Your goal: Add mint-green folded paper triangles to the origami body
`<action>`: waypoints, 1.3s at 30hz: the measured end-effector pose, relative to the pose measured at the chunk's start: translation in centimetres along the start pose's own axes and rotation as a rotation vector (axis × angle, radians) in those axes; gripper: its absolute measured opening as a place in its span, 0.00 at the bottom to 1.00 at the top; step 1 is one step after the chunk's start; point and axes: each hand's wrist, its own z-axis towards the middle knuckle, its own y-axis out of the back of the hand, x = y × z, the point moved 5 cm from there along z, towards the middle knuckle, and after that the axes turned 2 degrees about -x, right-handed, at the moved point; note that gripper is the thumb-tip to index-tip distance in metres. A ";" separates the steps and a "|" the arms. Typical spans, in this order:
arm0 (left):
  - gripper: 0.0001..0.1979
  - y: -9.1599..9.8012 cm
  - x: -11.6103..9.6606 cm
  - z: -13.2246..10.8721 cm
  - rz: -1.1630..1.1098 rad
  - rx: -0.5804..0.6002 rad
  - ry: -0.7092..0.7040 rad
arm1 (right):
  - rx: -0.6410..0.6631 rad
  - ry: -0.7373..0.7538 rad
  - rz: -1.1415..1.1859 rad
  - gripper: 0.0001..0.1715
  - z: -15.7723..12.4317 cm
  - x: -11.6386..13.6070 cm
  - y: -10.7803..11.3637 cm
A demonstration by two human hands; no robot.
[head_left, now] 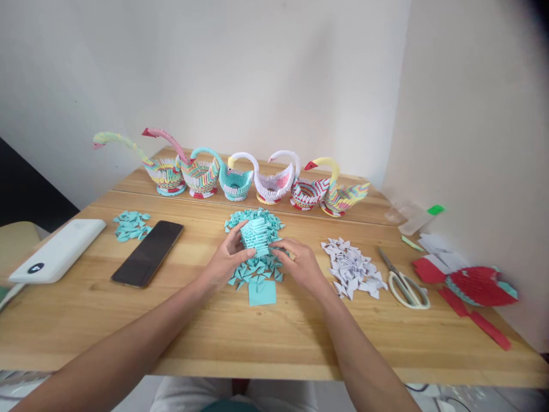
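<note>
A turquoise body built of folded paper pieces point(256, 236) is gripped in my left hand point(231, 252), thumb in front and fingers behind its left side. My right hand point(298, 260) is at its right edge with thumb and fingers drawn together. Whatever is between those fingertips is too small to make out. Beneath and around both hands spreads a pile of turquoise folded paper triangles point(257, 268). Just in front of the pile lies a flat turquoise paper square point(262, 293).
Several paper swans point(274, 186) line the back of the wooden table point(184, 337). A phone point(148, 253), power bank point(60, 252) and small turquoise pile point(130, 225) lie left. White paper triangles point(352, 268), scissors point(405, 283), a glue bottle point(422, 220) and a red paper model point(478, 285) are right.
</note>
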 end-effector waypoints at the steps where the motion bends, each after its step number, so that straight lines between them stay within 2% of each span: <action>1: 0.42 0.0 0.0 0.0 0.000 -0.005 0.002 | -0.016 0.003 0.034 0.11 0.0 -0.1 0.1; 7: 0.41 0.2 0.2 0.0 0.018 -0.008 0.017 | -0.100 -0.024 0.122 0.16 -0.1 -0.7 0.6; 13: 0.40 0.1 0.1 -0.1 0.029 -0.001 0.016 | -0.180 -0.251 0.348 0.15 -0.3 -1.2 0.5; 16: 0.40 0.0 0.2 -0.1 0.026 0.003 0.027 | -0.212 -0.305 0.441 0.15 -0.3 -1.1 0.5; 26: 0.42 -0.1 0.2 -0.2 0.035 -0.008 0.056 | -0.180 -0.385 0.638 0.18 -0.4 -0.9 -0.2; 39: 0.42 -0.3 0.4 -0.2 0.076 0.055 0.039 | -0.186 -0.396 0.724 0.17 -0.5 -1.7 -0.6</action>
